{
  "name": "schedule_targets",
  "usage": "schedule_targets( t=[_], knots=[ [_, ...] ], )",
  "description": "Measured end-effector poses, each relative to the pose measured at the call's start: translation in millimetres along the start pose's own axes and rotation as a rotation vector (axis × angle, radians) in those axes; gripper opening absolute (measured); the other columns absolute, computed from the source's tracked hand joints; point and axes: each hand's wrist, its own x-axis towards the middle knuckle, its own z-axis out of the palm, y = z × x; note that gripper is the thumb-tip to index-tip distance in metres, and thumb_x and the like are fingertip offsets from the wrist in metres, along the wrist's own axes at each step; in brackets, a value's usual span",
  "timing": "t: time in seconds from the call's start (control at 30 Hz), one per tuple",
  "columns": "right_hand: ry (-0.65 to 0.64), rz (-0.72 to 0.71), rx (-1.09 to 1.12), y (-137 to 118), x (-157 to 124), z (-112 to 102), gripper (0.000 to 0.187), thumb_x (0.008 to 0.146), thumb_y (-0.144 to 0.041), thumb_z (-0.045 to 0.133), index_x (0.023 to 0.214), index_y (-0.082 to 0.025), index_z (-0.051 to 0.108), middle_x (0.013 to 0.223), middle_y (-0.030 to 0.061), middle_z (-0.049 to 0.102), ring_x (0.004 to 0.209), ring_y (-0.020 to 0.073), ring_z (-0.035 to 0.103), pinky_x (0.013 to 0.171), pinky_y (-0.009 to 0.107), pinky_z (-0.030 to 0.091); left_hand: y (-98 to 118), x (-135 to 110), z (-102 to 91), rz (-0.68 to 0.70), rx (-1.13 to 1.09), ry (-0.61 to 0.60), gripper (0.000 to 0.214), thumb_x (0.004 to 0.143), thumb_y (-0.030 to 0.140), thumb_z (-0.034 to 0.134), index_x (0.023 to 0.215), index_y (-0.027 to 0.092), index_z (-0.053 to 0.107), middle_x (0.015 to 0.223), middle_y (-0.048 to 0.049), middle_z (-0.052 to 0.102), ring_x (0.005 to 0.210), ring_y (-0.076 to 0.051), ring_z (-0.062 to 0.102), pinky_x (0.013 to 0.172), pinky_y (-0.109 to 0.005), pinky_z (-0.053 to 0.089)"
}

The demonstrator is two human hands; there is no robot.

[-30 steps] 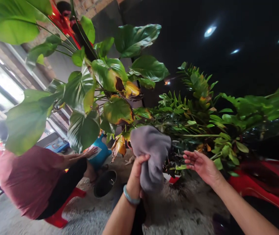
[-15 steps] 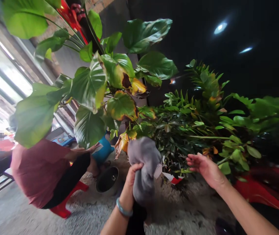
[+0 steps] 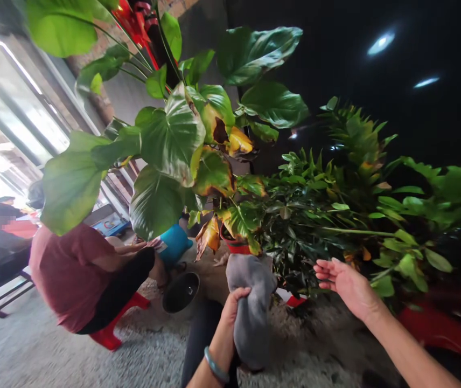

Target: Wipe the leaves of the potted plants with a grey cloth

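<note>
My left hand [image 3: 234, 310] is closed around a bunched grey cloth [image 3: 251, 318], its thumb pressed on the front of the fabric. The cloth hangs in front of my knees, with folds both above and below the grip. Out to the right, my right hand [image 3: 346, 283] holds nothing; its fingers are stretched and a little apart. It hovers near the dark leafy plant [image 3: 295, 231]. Straight ahead stands a tall plant with large leaves [image 3: 174, 134], some of them yellow and brown at the edges. A red pot [image 3: 236, 246] shows partly behind the cloth.
A person in a reddish shirt [image 3: 67, 269] sits at the left on a red plastic stool [image 3: 107, 335]. Between us a dark metal basin [image 3: 181, 292] stands tilted on the rough floor. More red plastic [image 3: 448, 328] lies at the lower right.
The grey cloth has dropped slightly and hangs longer in my left hand. My view has shifted a little left, and the red pot has come into sight. My right hand stays open.
</note>
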Motion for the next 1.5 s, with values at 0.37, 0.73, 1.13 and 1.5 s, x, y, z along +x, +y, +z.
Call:
schedule_targets(
  t=[0.37,0.73,1.13,1.5],
  knots=[
    [0.040,-0.050,-0.011,-3.5,-6.5,15.6,0.020,0.066,-0.028,0.065,0.079,-0.022,0.079,0.089,0.0097,0.079,0.079,0.0234,0.069,0.058,0.030,0.055,72.0,8.0,43.2,0.361,-0.079,0.084,0.009,0.065,0.018,0.071,0.072,0.017,0.066,0.058,0.0000,0.070,0.050,-0.015,0.062,0.063,-0.027,0.052],
    [-0.042,-0.130,0.056,4.6,6.3,-4.3,0.021,0.072,-0.041,0.070,0.081,-0.024,0.076,0.091,0.0080,0.078,0.086,0.0280,0.071,0.065,0.037,0.057,35.6,-18.4,32.9,0.228,-0.200,-0.051,0.014,0.057,0.023,0.072,0.062,0.021,0.060,0.051,-0.0005,0.067,0.045,-0.016,0.062,0.048,-0.026,0.051],
    [-0.180,-0.201,-0.022,3.1,1.8,23.1,0.037,0.063,-0.052,0.079,0.089,-0.025,0.079,0.108,0.0088,0.076,0.098,0.0300,0.070,0.073,0.040,0.057,14.8,13.0,40.8,-0.056,0.123,0.004,0.012,0.058,0.012,0.066,0.070,0.013,0.068,0.050,-0.0039,0.068,0.050,-0.023,0.067,0.058,-0.033,0.056],
    [-0.174,-0.163,-0.091,5.8,-0.2,21.7,0.036,0.063,-0.049,0.077,0.089,-0.024,0.079,0.107,0.0100,0.077,0.092,0.0266,0.071,0.064,0.033,0.056,54.4,21.5,73.2,0.331,0.029,0.035,0.007,0.059,0.017,0.069,0.066,0.016,0.069,0.055,0.0000,0.069,0.051,-0.016,0.063,0.062,-0.028,0.053]
  ],
)
